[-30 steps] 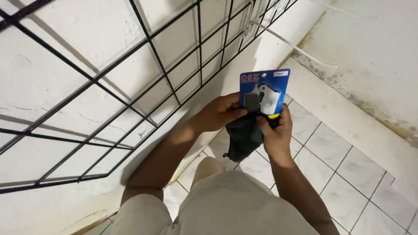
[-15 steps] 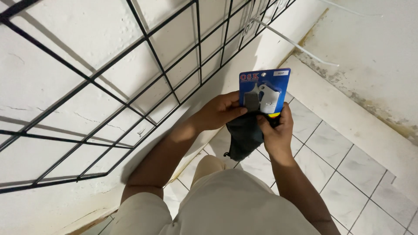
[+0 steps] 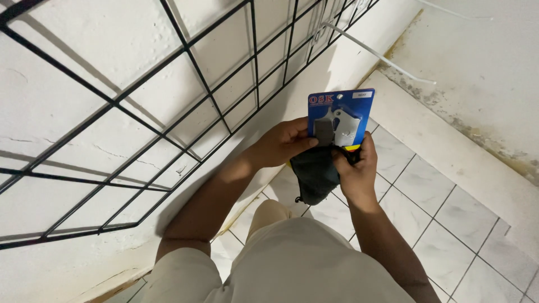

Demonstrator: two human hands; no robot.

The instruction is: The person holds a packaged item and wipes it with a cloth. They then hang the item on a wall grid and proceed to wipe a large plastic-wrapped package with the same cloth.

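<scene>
The blue blister card (image 3: 340, 115) with two grey metal parts sealed under clear plastic stands upright between your two hands, its long axis running up and away from your fingers toward the wall. Your left hand (image 3: 282, 145) is curled around the card's left edge, thumb pressed onto the front near the lower grey part, so it pinches the card from the side. Your right hand (image 3: 355, 171) sits just below and to the right of the card, fingers closed on its bottom corner and on the top of the dark cloth pouch (image 3: 314, 177), which hangs down from both hands, touching the card's lower edge. Both hands are equally close to the card; the pouch lies directly beneath it. Past your left hand a black wire grid panel (image 3: 191, 53) leans on the white wall (image 3: 73, 90), well apart from your fingers. Below your right hand lies the pale tiled floor (image 3: 443, 224).
</scene>
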